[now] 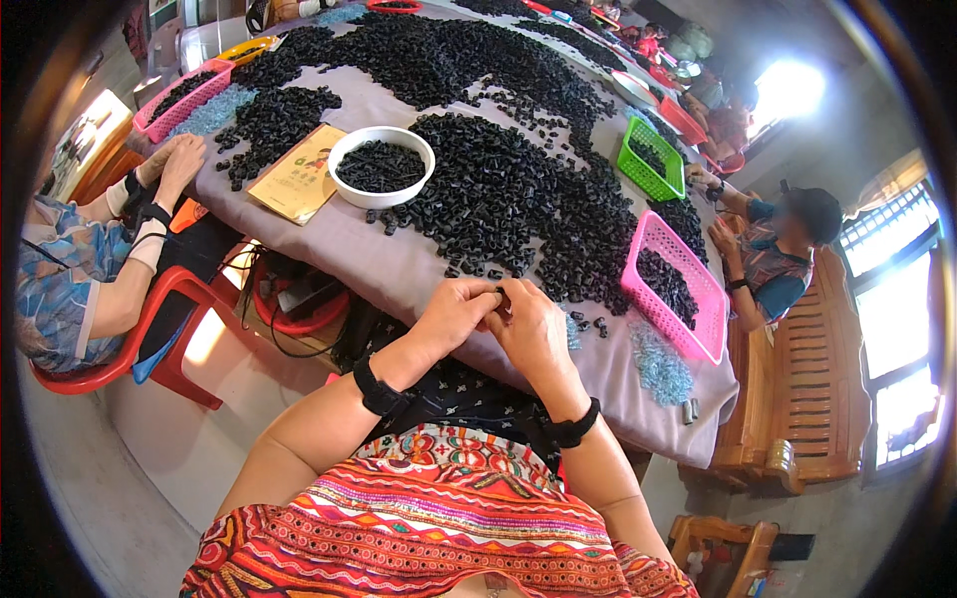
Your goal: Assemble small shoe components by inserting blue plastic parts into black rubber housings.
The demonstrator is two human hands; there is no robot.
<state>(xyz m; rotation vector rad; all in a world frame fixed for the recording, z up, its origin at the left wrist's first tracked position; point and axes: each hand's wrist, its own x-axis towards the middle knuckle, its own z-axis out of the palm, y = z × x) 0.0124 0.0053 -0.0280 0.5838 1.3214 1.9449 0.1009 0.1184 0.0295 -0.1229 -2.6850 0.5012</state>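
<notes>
My left hand (454,315) and my right hand (532,327) meet at the table's near edge, fingertips pinched together. Between them is a small black piece (498,291), mostly covered by the fingers, so its exact kind is unclear. Just beyond my hands spreads a big heap of small black parts (488,199). A white bowl (383,197) of thin black pieces stands at the heap's left side. Off to the right, a pink basket (704,304) holds more black parts. Small clear bluish pieces (658,371) lie beside that basket.
A yellow booklet (297,175) lies left of the bowl. Farther off are a green basket (653,183) and another pink basket (211,92). Co-workers sit at both sides, one on a red chair (150,299). The grey tablecloth (329,244) hangs over the near edge.
</notes>
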